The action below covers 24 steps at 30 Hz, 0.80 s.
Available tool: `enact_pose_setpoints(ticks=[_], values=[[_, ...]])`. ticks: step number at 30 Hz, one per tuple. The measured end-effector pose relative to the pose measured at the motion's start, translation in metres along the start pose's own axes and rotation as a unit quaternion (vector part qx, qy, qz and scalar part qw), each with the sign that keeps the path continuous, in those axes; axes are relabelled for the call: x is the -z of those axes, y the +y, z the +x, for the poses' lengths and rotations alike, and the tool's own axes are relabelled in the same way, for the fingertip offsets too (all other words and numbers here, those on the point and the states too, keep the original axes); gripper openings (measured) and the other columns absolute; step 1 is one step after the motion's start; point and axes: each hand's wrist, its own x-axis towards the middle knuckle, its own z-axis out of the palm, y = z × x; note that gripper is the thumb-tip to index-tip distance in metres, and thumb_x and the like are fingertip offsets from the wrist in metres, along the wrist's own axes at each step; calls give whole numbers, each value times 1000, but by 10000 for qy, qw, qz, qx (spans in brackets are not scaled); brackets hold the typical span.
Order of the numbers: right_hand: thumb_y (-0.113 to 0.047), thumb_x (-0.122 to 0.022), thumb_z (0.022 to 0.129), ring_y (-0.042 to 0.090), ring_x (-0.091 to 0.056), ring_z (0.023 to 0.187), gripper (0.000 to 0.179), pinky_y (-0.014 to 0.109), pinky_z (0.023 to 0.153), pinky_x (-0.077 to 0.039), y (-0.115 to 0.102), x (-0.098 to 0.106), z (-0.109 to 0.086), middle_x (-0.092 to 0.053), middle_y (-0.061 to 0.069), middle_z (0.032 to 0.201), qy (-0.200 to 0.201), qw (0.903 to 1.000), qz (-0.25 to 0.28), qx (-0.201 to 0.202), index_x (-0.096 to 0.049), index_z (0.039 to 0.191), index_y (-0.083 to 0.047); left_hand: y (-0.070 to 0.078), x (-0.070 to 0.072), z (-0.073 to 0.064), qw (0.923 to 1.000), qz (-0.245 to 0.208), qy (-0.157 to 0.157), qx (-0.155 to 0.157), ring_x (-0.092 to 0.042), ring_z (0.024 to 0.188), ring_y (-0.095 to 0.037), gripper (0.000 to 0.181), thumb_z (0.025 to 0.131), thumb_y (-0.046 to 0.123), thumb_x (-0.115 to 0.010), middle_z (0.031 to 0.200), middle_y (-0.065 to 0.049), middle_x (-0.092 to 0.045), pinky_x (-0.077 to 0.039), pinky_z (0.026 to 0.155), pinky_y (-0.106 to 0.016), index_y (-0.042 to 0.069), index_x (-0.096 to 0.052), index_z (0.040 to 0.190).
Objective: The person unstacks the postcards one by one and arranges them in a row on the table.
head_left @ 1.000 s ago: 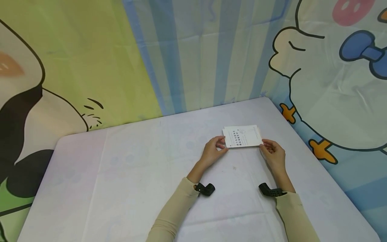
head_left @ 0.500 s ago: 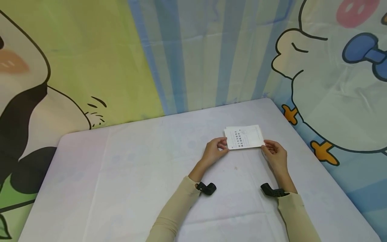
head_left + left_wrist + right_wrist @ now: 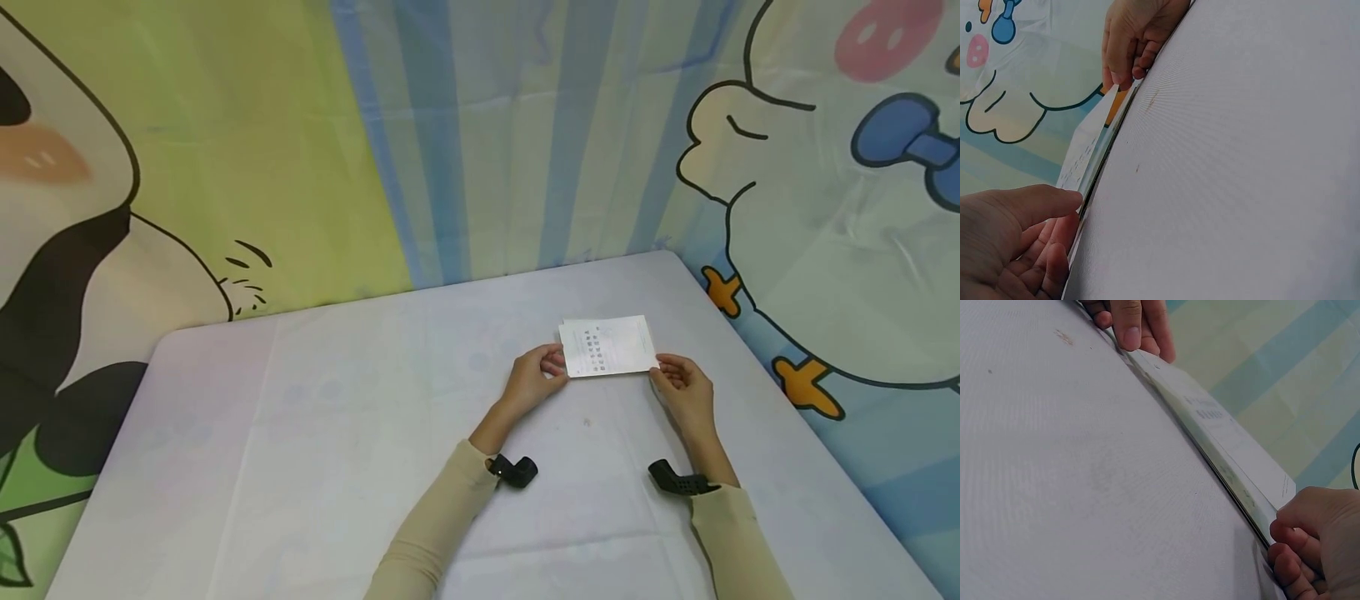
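Note:
A white sheet of paper [image 3: 609, 345] with rows of dark printed characters is held low over the table, its long side running across. My left hand [image 3: 532, 382] pinches its left end between thumb and fingers. At the opposite end, my right hand [image 3: 684, 396] holds the near right corner the same way. Another pale layer pokes out behind it at the far left corner. From the right wrist view, the white sheet [image 3: 1210, 419] slants above a thin, pale green, patterned layer [image 3: 1229, 472] with a dark edge. Whether the layers are joined I cannot tell.
A white cloth covers the table [image 3: 352, 433], with a small brownish mark [image 3: 587, 422] in front of the paper. Behind the table hangs a cartoon-printed curtain [image 3: 495, 150], which continues down the right side.
The whole head view has shifted slightly down and right. Both hands keep their grip on the paper's ends, and its place on the table has hardly changed.

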Motion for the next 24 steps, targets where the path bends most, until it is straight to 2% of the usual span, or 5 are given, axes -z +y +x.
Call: enact_pose_setpoints(ticks=[5,10,18,24], values=[[-9,-68,90,-1,-53,79,31,7,68,-43,0,-1,0,-59,-7,93,22,10000,57,73,-62,119,4,1,1,-1,9999,-72,43,-92,-68,84,-14,50,80,0,-75,104,-9,-68,-50,72,-19,-1,-59,127],[-8,-68,89,-1,-53,79,32,7,68,-43,-1,1,0,-58,-10,92,20,9999,100,129,-62,118,5,1,0,-1,9999,-113,22,-38,-67,84,-14,49,81,0,-75,105,-9,-68,-50,72,-18,-1,-59,127],[-8,-67,90,-1,-52,80,32,6,69,-43,-4,1,-2,-59,4,99,-57,9999,-125,58,-61,119,6,0,-1,-3,9998,-183,38,43,-67,81,-10,49,80,0,-75,103,-8,-69,-50,71,-18,-1,-60,127],[-7,-66,91,-1,-51,81,33,6,70,-42,-8,0,-5,-58,7,101,-131,9997,-211,-28,-60,121,5,2,2,-5,9999,-102,30,40,-67,81,-12,54,79,-2,-75,102,-9,-69,-50,71,-17,-4,-57,130]])
